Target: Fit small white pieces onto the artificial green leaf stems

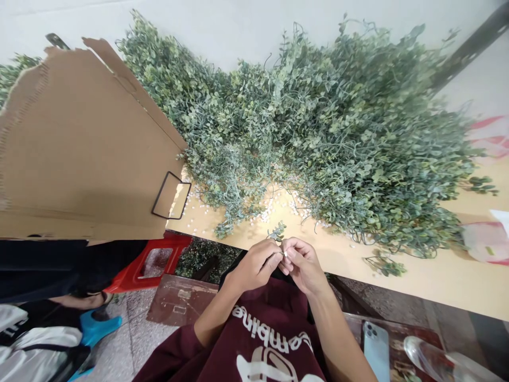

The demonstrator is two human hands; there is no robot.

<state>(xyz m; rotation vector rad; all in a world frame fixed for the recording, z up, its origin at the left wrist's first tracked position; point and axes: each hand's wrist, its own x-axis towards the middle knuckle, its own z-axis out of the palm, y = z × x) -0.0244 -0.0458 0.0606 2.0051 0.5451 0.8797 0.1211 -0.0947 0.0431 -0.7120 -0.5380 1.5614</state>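
We view the counter [429, 281] from above, its far side buried under one broad heap of green foliage [350, 122], with white pellets [266, 209] scattered along the near side of that heap. To the left we see a cardboard panel [83, 143] rising beside the foliage, hiding what lies behind it; a black wire frame [172, 195] is at its lower right corner. Below the panel we note part of another person [71, 270], near a red stool [165, 260]. At the lower right, a phone [376, 350] lies on a brown bench [413, 329], just beside a clear plastic item [433, 358]. We count one panel, one wire frame, one red stool, one phone and one sprig [277, 232] between the hands; a loose sprig [385, 265] lies near the counter's front edge, while the pellets and the stems in the heap are too many to count. The held sprig is at the near edge of the counter, in front of the wearer's maroon shirt [274, 323]. We observe the left hand [256, 265] with its fingers closed in a pinch on the sprig's stem, and the right hand [305, 265] with its fingers closed about a small white piece [285, 254] beside that stem.
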